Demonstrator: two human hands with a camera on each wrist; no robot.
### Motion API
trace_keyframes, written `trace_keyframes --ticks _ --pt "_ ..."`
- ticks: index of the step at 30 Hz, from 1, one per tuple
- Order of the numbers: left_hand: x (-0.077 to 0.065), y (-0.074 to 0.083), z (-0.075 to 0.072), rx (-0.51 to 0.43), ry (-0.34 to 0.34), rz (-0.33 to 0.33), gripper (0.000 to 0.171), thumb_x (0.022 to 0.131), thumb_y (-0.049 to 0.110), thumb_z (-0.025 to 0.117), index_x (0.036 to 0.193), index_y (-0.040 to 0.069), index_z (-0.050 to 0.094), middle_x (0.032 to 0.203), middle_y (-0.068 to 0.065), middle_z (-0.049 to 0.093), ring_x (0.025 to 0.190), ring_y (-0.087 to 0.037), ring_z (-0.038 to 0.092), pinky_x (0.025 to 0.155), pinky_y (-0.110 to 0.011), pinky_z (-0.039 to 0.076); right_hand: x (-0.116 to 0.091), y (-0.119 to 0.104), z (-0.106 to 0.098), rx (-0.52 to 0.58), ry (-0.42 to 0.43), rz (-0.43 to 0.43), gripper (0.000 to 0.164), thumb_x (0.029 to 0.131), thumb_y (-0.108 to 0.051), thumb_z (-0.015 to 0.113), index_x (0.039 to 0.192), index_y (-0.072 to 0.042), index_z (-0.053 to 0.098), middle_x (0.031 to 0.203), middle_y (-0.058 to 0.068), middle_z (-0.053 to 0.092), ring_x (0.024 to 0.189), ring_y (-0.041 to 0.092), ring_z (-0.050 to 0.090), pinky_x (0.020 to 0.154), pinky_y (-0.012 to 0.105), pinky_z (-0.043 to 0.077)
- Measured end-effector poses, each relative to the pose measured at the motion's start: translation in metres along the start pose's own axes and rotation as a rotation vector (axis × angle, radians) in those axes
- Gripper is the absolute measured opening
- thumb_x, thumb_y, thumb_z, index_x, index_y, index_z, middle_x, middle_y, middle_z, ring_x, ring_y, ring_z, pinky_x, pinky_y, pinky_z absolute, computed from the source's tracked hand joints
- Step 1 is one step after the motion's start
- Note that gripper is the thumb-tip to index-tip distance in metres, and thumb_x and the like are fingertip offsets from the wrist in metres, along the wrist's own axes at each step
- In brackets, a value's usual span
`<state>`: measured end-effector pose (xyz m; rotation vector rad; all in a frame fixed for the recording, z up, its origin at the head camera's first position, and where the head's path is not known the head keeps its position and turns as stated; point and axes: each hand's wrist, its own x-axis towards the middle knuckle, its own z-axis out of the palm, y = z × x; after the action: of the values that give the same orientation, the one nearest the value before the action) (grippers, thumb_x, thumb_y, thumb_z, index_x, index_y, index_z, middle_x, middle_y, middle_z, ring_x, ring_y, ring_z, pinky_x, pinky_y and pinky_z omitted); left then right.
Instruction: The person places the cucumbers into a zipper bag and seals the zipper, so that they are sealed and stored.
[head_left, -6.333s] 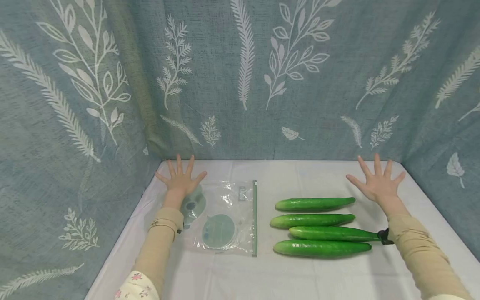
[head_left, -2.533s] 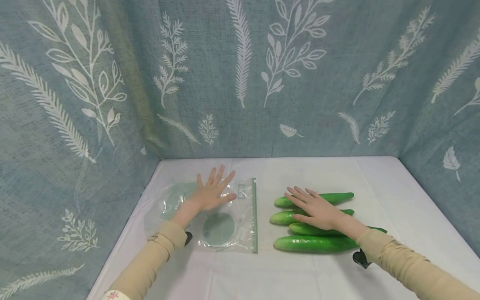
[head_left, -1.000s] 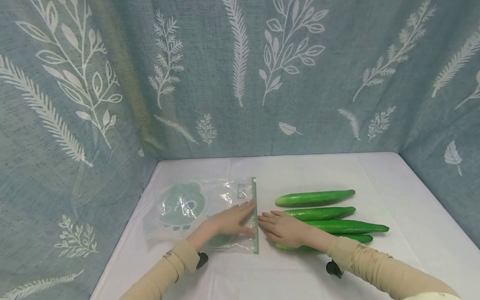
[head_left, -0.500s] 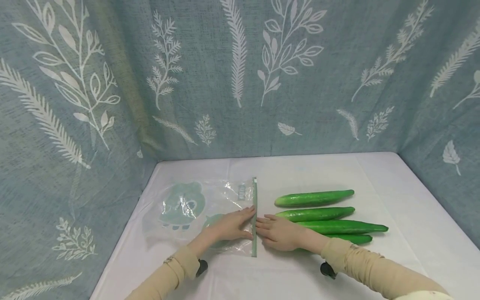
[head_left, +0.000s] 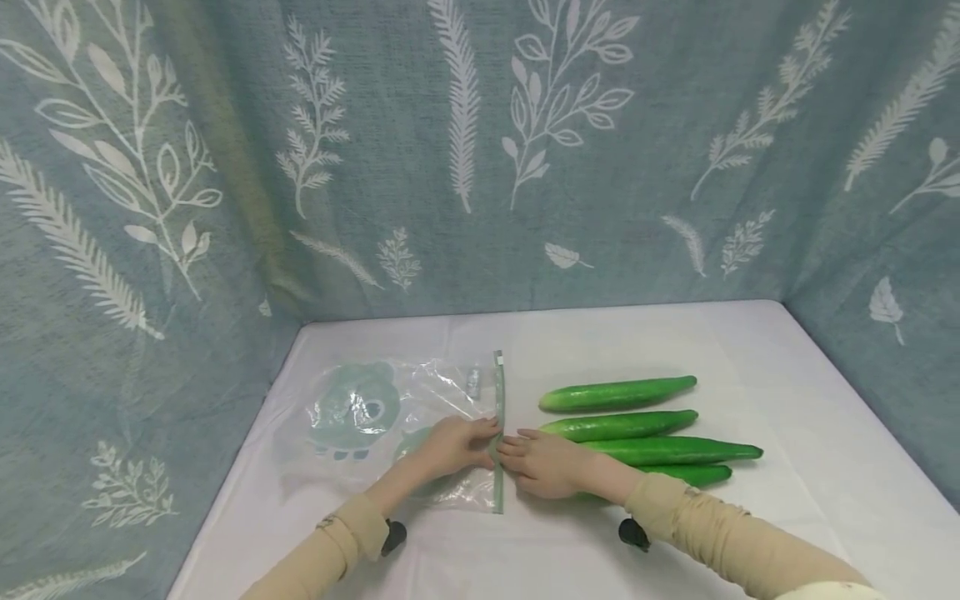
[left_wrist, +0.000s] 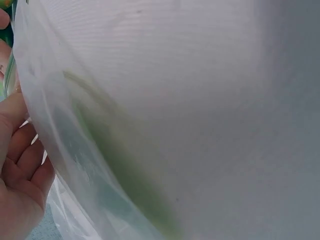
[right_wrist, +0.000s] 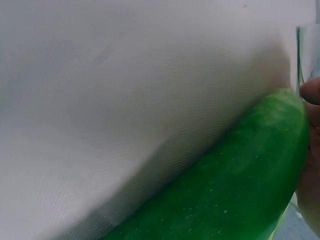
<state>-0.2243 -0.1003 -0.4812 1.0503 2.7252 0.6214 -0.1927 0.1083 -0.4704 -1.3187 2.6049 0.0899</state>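
A clear zip bag [head_left: 429, 387] with pale green animal prints lies flat on the white table, its green zip strip [head_left: 499, 383] facing right. My left hand [head_left: 450, 446] reaches across the bag and pinches the strip between thumb and fingers; in the left wrist view its fingers [left_wrist: 31, 159] curl behind the clear film [left_wrist: 75, 150]. From the other side my right hand [head_left: 543, 462] pinches the same strip, fingertips close to the left ones. Under the right hand and wrist lies the nearest cucumber [head_left: 693, 475], seen large in the right wrist view, its pale end beside the thumb.
More green cucumbers lie roughly parallel at the right: a far one [head_left: 618, 393], a middle one [head_left: 622, 425] and a longer one [head_left: 682, 451]. A blue-green leaf-patterned curtain [head_left: 405, 167] surrounds the back and sides of the white table [head_left: 600, 333].
Both hands came from spread flat at the far corners, over the bag and cucumbers, to the zip strip. In the last half second the fingers have closed on it and the strip bends slightly.
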Motion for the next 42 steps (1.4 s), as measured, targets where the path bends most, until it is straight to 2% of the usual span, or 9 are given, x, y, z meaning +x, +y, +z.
trace_keyframes --ticks 5,13,19,25,29,34,42 --pt "-0.002 -0.003 -0.002 -0.041 0.032 0.016 0.052 0.075 0.036 0.073 0.119 0.011 0.065 0.127 -0.007 0.061 0.116 -0.028 0.06 0.098 -0.042 0.049 0.002 -0.003 -0.003 -0.002 -0.003 0.007 0.049 0.1 -0.026 0.035 0.146 -0.01 0.035 0.152 0.003 0.034 0.142 0.017 0.032 0.119 0.035 0.024" --pt "-0.007 -0.006 -0.011 -0.121 0.09 0.09 0.039 0.079 0.023 0.073 0.114 0.006 0.068 0.12 -0.009 0.066 0.101 -0.026 0.068 0.087 -0.036 0.055 0.002 -0.003 -0.002 -0.01 0.002 0.006 0.049 0.1 -0.026 0.036 0.147 -0.011 0.034 0.153 0.002 0.034 0.142 0.017 0.033 0.119 0.035 0.025" --pt "-0.008 -0.01 -0.019 -0.259 0.071 0.035 0.039 0.081 0.019 0.071 0.117 0.006 0.066 0.123 -0.008 0.064 0.112 -0.029 0.063 0.095 -0.041 0.052 0.002 -0.003 -0.005 -0.013 -0.006 0.008 0.048 0.1 -0.026 0.038 0.146 -0.011 0.037 0.152 0.002 0.035 0.14 0.018 0.035 0.118 0.035 0.027" --pt "-0.01 -0.012 -0.024 -0.34 0.059 -0.014 0.038 0.083 0.019 0.07 0.12 0.008 0.065 0.125 -0.007 0.063 0.116 -0.03 0.06 0.097 -0.043 0.05 0.003 -0.002 -0.005 -0.028 -0.028 0.016 0.048 0.101 -0.028 0.039 0.146 -0.012 0.037 0.153 0.001 0.035 0.14 0.017 0.035 0.118 0.033 0.027" --pt "-0.013 -0.013 -0.027 -0.389 0.081 -0.027 0.036 0.084 0.015 0.07 0.119 0.008 0.066 0.123 -0.009 0.064 0.115 -0.03 0.061 0.096 -0.042 0.051 0.003 -0.003 -0.005 -0.012 -0.032 0.018 0.047 0.101 -0.028 0.039 0.145 -0.013 0.038 0.152 0.001 0.035 0.141 0.016 0.035 0.118 0.033 0.027" --pt "-0.019 -0.013 -0.031 -0.475 0.108 -0.08 0.035 0.084 0.012 0.069 0.119 0.009 0.066 0.121 -0.011 0.065 0.114 -0.03 0.062 0.094 -0.04 0.053 0.004 -0.004 -0.004 0.008 -0.021 0.019 0.047 0.1 -0.027 0.04 0.145 -0.012 0.039 0.151 0.001 0.037 0.14 0.016 0.035 0.118 0.033 0.027" --pt "-0.021 -0.01 -0.039 -0.571 0.167 -0.141 0.035 0.084 0.013 0.071 0.118 0.009 0.066 0.12 -0.014 0.065 0.111 -0.031 0.063 0.09 -0.034 0.055 0.004 -0.004 -0.003 -0.003 -0.018 0.023 0.047 0.1 -0.026 0.04 0.145 -0.012 0.038 0.152 0.001 0.036 0.14 0.016 0.035 0.117 0.033 0.028"
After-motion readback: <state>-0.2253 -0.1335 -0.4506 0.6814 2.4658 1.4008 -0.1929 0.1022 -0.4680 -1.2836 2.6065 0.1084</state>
